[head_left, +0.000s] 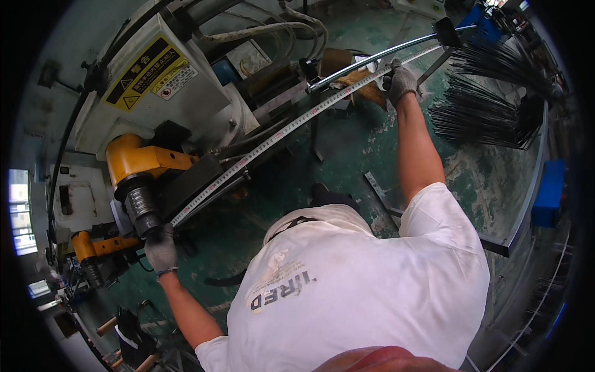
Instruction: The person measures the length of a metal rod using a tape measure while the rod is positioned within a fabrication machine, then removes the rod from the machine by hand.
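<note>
A long white tape measure blade (273,137) runs diagonally, pulled out straight between my two gloved hands. My left hand (161,251), in a grey glove, is closed at the lower end of the blade, against the ribbed dark cylinder (142,203) of a yellow machine head (145,158); its fingertips are partly hidden. My right hand (403,82), also gloved, closes around the blade near its far end, and the blade runs on past it. Just beyond the blade a shiny metal tube (378,56) lies nearly parallel to it, passing through a black block (446,32).
A grey machine housing (180,80) with a yellow warning label stands at the left. Bundles of thin black rods (477,111) rest on a table at the right, near a blue box (548,193). A flat metal bar (378,189) lies on the green floor.
</note>
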`<state>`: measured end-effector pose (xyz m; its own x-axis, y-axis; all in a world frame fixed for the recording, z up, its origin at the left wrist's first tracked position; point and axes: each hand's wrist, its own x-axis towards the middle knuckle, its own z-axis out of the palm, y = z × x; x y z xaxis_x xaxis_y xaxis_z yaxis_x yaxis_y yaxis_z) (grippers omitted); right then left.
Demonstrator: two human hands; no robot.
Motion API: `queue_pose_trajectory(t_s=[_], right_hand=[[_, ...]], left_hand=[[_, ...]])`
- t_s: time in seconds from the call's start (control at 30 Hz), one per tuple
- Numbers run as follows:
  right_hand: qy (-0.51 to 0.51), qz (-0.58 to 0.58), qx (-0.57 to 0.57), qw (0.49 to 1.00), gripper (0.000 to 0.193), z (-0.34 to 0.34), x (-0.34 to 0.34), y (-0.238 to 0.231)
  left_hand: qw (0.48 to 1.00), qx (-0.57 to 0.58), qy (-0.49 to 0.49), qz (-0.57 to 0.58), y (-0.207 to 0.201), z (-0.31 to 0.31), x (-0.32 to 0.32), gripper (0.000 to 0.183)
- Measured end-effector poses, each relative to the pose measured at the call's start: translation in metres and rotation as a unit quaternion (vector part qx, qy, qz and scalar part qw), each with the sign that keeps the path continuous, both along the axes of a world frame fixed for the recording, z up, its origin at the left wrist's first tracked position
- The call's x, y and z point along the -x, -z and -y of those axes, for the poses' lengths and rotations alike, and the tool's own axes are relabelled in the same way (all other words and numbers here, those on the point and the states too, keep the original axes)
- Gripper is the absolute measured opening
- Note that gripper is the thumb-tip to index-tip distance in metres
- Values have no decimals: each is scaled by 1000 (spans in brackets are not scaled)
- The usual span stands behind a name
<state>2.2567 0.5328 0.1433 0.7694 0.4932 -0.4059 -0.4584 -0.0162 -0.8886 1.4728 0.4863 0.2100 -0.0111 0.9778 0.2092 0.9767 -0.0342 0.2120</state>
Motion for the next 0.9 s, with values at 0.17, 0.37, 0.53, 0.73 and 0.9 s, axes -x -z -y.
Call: queue_pose_trajectory(t_s=[0.17, 0.37, 0.53, 0.73, 0.9], right_hand=[[13, 14, 31, 999, 34, -12, -58, 13], [-27, 48, 66, 996, 35, -42, -98, 31], [-140, 22, 141, 980, 45, -46, -173, 86], [-178, 99, 104, 974, 39, -45, -298, 136], [-176, 82, 86, 977, 37, -52, -283, 164]], left_hand=[[997, -13, -53, 59, -1, -7, -27, 44], [988, 25, -126, 89, 7, 1, -15, 54], [986, 78, -143, 45, 6, 2, -9, 75], [984, 102, -142, 33, -3, -10, -36, 46], [983, 121, -135, 0, -12, -4, -41, 50]])
